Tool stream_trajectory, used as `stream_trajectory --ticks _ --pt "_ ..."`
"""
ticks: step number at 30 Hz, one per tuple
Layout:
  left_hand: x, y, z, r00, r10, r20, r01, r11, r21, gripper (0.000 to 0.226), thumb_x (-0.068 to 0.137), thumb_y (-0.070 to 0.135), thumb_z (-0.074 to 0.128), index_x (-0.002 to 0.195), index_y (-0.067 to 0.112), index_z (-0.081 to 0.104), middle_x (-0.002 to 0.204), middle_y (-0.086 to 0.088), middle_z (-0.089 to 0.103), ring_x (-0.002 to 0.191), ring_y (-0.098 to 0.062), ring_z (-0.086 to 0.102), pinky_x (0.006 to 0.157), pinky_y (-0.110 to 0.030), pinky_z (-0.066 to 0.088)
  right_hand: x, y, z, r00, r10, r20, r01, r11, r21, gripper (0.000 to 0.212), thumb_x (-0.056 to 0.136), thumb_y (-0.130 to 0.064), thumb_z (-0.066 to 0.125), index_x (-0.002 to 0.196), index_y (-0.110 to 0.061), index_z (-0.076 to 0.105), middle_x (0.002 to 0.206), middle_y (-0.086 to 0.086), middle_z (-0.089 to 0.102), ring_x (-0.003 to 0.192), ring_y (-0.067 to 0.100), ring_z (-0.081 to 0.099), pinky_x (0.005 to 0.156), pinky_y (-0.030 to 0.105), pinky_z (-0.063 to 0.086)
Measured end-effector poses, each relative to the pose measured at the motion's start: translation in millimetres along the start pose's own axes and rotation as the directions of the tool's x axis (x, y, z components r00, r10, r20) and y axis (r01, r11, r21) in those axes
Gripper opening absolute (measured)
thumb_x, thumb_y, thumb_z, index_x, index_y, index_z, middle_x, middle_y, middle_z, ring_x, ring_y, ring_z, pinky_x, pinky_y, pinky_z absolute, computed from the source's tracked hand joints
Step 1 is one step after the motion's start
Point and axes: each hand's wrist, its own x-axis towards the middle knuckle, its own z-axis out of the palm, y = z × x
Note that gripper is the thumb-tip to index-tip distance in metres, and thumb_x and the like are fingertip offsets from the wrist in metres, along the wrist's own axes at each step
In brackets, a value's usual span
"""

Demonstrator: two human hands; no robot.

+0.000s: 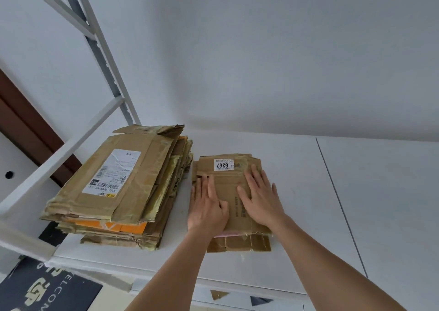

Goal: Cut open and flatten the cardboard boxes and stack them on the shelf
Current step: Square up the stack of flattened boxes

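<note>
On the white shelf (308,204) a tall stack of flattened boxes (123,187) lies at the left, its top shipping label (111,171) too small to read. Just beside it sits a smaller flattened box (228,192), long axis running away toward the wall, its sticker (223,164) reading "6367". The left hand (207,206) and right hand (260,196) press flat on it, fingers straight and slightly spread, clasping nothing.
</note>
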Motion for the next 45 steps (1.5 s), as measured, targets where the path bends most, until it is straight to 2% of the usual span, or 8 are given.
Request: stream_trajectory --ticks 11,14,18,25,31,35,38,45 --pt "19 12 -11 0.955 -0.294 0.043 0.297 0.935 -0.194 0.062 0.085 0.047 0.05 0.137 0.031 0.021 0.155 -0.01 0.002 0.145 -0.035 0.006 0.115 -0.054 0.024 -6 -3 -6 0.992 0.113 -0.048 -0.074 0.864 0.498 0.083 0.094 -0.051 0.056 0.155 -0.04 0.0 0.161 -0.009 -0.024 0.144 0.006 0.0 0.119 0.039 0.016" --pt "29 10 -25 0.953 -0.29 0.087 0.303 0.908 -0.29 0.058 0.079 0.046 0.059 0.12 0.029 0.021 0.127 -0.008 0.046 0.11 -0.029 0.053 0.095 -0.049 0.049 -7 -2 -10 0.993 0.081 -0.091 -0.016 0.826 0.563 0.091 0.091 -0.046 0.062 0.156 -0.029 0.002 0.162 0.0 0.012 0.146 0.013 0.022 0.12 0.041 0.025" --pt "32 6 -36 0.961 -0.27 0.054 0.259 0.821 -0.509 0.054 0.08 0.035 0.065 0.112 0.035 0.022 0.118 0.0 0.046 0.089 -0.018 0.058 0.077 -0.044 0.058 -5 5 -17 0.999 0.012 -0.038 0.009 0.866 0.499 0.098 0.089 -0.052 0.061 0.157 -0.026 -0.005 0.163 -0.006 0.01 0.148 0.015 0.021 0.119 0.046 0.029" --pt "9 4 10 0.989 -0.142 0.033 0.144 0.988 -0.063 0.075 0.1 0.054 0.019 0.155 0.014 -0.013 0.16 -0.023 -0.019 0.15 -0.033 -0.013 0.116 -0.04 -0.01 -11 16 -2 1.0 0.022 0.017 -0.028 0.852 0.523 0.084 0.097 -0.053 0.046 0.156 -0.033 -0.011 0.164 -0.011 -0.001 0.151 0.012 0.006 0.123 0.043 0.017" --pt "19 8 -10 0.97 -0.141 0.199 0.15 0.988 -0.032 0.077 0.101 0.056 0.023 0.155 0.015 -0.014 0.155 -0.024 -0.03 0.145 -0.034 -0.027 0.118 -0.047 -0.008 -9 3 -17 0.995 0.059 0.086 -0.094 0.858 0.505 0.082 0.1 -0.047 0.045 0.156 -0.028 -0.012 0.164 -0.004 0.003 0.15 0.017 0.014 0.121 0.043 0.022" --pt "2 17 -35 0.991 -0.014 0.134 0.016 1.0 -0.012 0.076 0.097 0.021 0.056 0.156 0.036 0.01 0.159 0.0 -0.03 0.145 -0.027 -0.03 0.114 -0.058 0.024 -46 3 -28 0.988 0.116 0.101 -0.151 0.606 0.781 0.083 0.094 -0.048 0.055 0.152 -0.048 -0.005 0.159 -0.007 0.026 0.137 0.016 0.044 0.105 0.038 0.048" --pt "-21 15 -34 0.973 0.133 0.191 -0.128 0.991 -0.037 0.063 0.1 0.029 0.048 0.155 0.035 0.017 0.164 0.003 -0.011 0.15 -0.023 -0.016 0.12 -0.052 0.005 -74 -3 -16 0.983 0.151 0.101 -0.162 0.482 0.861 0.077 0.093 -0.038 0.06 0.148 -0.052 0.008 0.147 -0.006 0.044 0.119 0.01 0.059 0.082 0.027 0.059" --pt "-32 -16 -30 0.972 0.135 0.195 -0.143 0.989 0.025 0.057 0.105 0.04 0.026 0.157 0.028 0.005 0.165 0.0 -0.011 0.15 -0.014 -0.016 0.115 -0.032 -0.015 -75 -47 3 0.975 0.221 0.01 -0.14 0.582 0.801 0.072 0.101 -0.023 0.052 0.156 -0.032 0.008 0.154 0.001 0.034 0.135 0.019 0.043 0.109 0.047 0.043"
